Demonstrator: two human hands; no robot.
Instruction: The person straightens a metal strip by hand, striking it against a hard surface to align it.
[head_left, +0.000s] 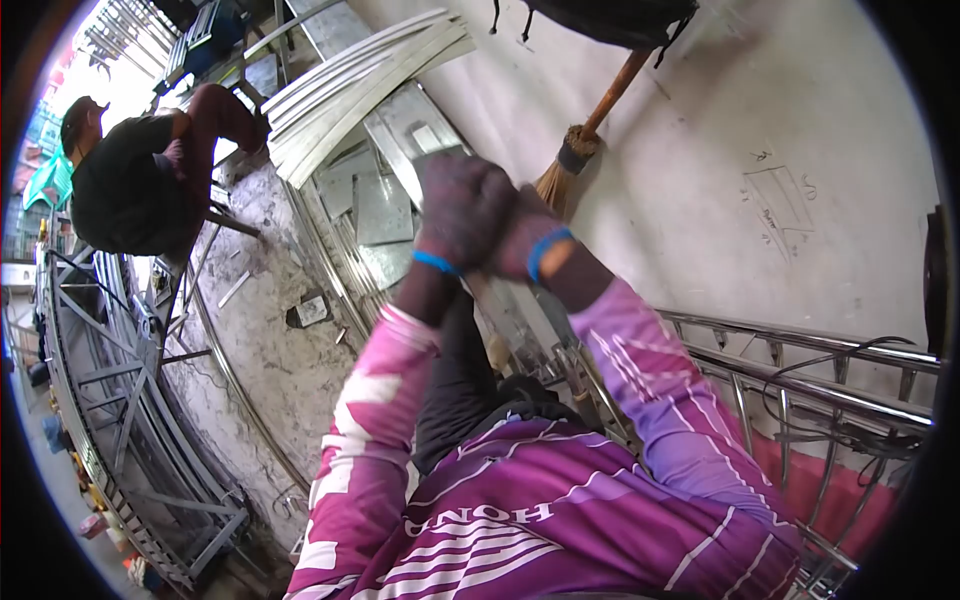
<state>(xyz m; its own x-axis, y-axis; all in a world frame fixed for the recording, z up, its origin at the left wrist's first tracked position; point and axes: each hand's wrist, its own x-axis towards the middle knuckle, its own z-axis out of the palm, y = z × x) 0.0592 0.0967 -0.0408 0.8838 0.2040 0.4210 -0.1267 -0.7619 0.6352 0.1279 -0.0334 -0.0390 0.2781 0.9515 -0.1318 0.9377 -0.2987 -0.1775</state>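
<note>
Both of my hands wear dark gloves with blue cuffs and are raised together in front of my chest, against each other. My left hand [525,232] is on the right side, pressed to the other; its fingers are hidden and blurred. My right hand [460,205] is closed, with its fingers curled in; whether something lies inside the grip is hidden. Behind the hands lie flat metal sheets [384,208] and a straw broom [577,160] leaning at the wall.
At the upper left a person [125,190] in dark clothes sits. Long pale strips [350,85] lie at the top. A metal truss frame [125,400] runs along the left. Shiny metal railings [830,385] with dark cable stand at the right, beside the wall.
</note>
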